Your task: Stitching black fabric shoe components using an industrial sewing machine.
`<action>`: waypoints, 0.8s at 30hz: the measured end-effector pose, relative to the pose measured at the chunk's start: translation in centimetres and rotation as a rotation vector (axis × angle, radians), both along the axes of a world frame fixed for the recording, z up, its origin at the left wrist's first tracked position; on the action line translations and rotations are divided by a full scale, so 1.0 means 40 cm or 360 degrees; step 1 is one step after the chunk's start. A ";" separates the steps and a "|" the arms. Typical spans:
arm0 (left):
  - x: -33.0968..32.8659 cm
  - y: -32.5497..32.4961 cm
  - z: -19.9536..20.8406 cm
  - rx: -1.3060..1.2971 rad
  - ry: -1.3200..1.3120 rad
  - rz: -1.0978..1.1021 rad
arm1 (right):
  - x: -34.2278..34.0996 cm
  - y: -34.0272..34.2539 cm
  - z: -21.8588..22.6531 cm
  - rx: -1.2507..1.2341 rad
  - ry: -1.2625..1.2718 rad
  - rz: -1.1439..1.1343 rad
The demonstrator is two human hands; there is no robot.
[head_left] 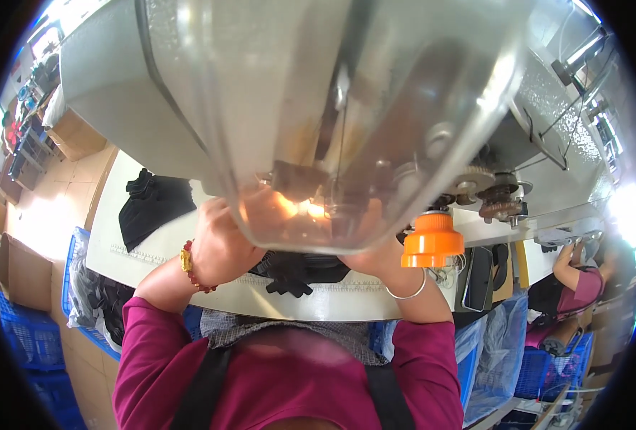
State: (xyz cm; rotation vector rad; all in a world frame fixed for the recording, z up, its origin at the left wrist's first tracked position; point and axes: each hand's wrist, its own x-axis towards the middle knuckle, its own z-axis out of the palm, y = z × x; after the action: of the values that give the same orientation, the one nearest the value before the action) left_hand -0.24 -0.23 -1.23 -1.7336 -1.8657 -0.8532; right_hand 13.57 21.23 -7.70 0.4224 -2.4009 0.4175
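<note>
Both hands rest on a sewing machine's white bed, on either side of a black fabric piece (pixel 289 272) with a gathered, ruffled end toward me. My left hand (pixel 221 242) is curled with its thumb side at the fabric's left edge; its fingertips go partly behind the clear guard (pixel 289 240). My right hand (pixel 368 254) lies at the fabric's right edge, its fingers blurred behind the same guard. A lit spot glows around the needle area, whose details are smeared. Another black fabric piece (pixel 157 209) with a bunched corner lies flat beyond my left wrist.
The grey machine head (pixel 124 93) fills the upper view. An orange knob (pixel 432 240) hangs beside my right wrist, below metal gears. A printed ruler strip (pixel 361 285) runs along the table. Blue crates (pixel 28 333) stand on the left; a co-worker (pixel 579 287) sits far right.
</note>
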 end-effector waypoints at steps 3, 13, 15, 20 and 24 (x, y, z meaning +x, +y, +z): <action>0.023 0.008 0.027 0.0008 0.0016 -0.0105 | -0.009 0.019 -0.019 0.0049 0.0065 0.0000; 0.037 0.019 0.002 0.0092 0.0195 -0.0158 | -0.050 -0.006 0.042 -0.0494 0.0095 0.0323; 0.037 0.019 0.001 0.0100 0.0160 -0.0163 | -0.043 0.017 0.013 -0.0322 0.0030 0.0271; 0.039 0.016 0.014 0.0053 0.0136 -0.0234 | -0.018 0.021 -0.023 0.0276 0.0240 -0.0034; 0.034 0.011 0.002 0.0087 0.0165 -0.0246 | -0.024 0.020 -0.015 0.0316 0.0249 -0.0049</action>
State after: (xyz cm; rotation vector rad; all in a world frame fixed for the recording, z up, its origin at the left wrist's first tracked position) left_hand 1.12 0.19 -1.14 -1.8700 -1.6441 -0.8463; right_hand 12.61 22.03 -8.29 0.4864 -2.3003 0.1266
